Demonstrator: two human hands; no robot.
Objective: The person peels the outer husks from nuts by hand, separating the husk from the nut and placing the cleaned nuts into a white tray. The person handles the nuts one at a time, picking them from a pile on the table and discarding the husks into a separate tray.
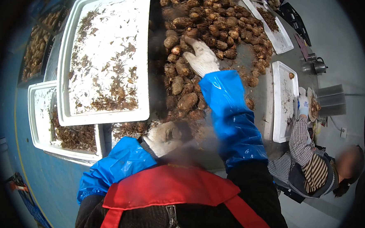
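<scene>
A large pile of hairy brown taro corms [221,23] covers the metal table in front of me. My right hand [202,55], in a white knit glove below a blue sleeve cover, reaches over the near-left part of the pile, thumb and fingers apart around a corm without a visible grip. Close to my red apron, my left hand [162,138] wears a soiled white glove with curled fingers. Blur hides whether it holds anything. Left of the pile, a large white foam tray [102,118] bears scattered brown root scraps.
Another foam tray [40,137] with scraps lies lower left, beyond it a black crate [46,52] of corms. On the right are a foam tray [277,103], a farther one [282,41], a metal kettle [320,66] and a seated co-worker [315,173] with a gloved hand.
</scene>
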